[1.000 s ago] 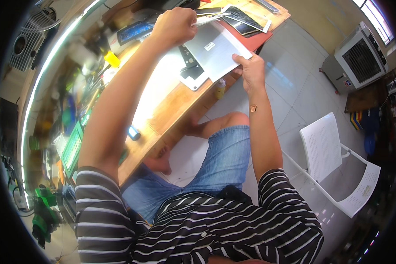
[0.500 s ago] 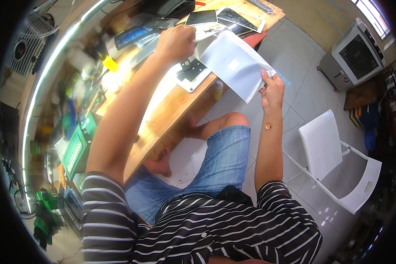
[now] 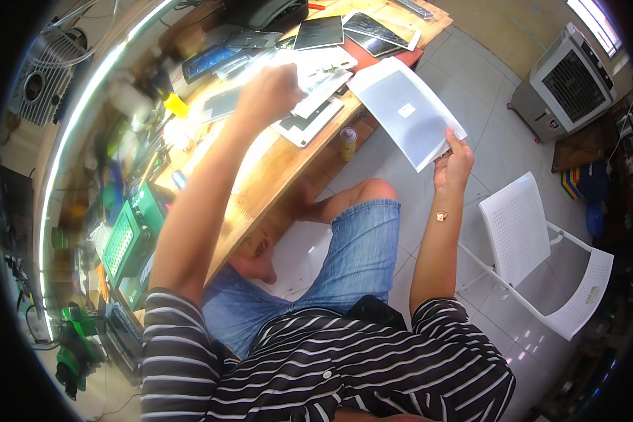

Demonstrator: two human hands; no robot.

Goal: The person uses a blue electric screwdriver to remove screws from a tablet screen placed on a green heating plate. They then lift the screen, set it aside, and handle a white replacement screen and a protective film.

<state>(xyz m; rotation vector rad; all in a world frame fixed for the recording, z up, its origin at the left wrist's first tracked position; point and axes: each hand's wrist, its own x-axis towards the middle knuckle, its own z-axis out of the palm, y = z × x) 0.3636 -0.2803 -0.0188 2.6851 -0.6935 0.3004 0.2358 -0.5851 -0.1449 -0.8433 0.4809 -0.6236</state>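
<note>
My left hand (image 3: pixel 271 95) is closed over the bench, fingers curled on the edge of a thin white sheet (image 3: pixel 323 93). That sheet hangs above a white-framed tablet part (image 3: pixel 306 126) at the bench's front edge. Off to the right, my right hand (image 3: pixel 454 165) pinches the lower corner of a flat, pale sleeve-like packet (image 3: pixel 406 110). The packet has a bluish-grey face with a small white square label, and it is tilted over the floor beyond the bench edge. Strong glare washes out part of the area near my left hand.
On the wooden bench (image 3: pixel 243 190) lie dark tablet screens (image 3: pixel 319 32), a blue-lit panel (image 3: pixel 207 62) and a yellow bottle (image 3: pixel 176 105). A green case (image 3: pixel 123 243) stands at the left. Right of me are a white folding chair (image 3: pixel 517 225) and an air cooler (image 3: pixel 566 81).
My hands have moved apart. The packet has swung right and down with my right hand, while my left hand has dropped slightly with the white sheet, away from the packet.
</note>
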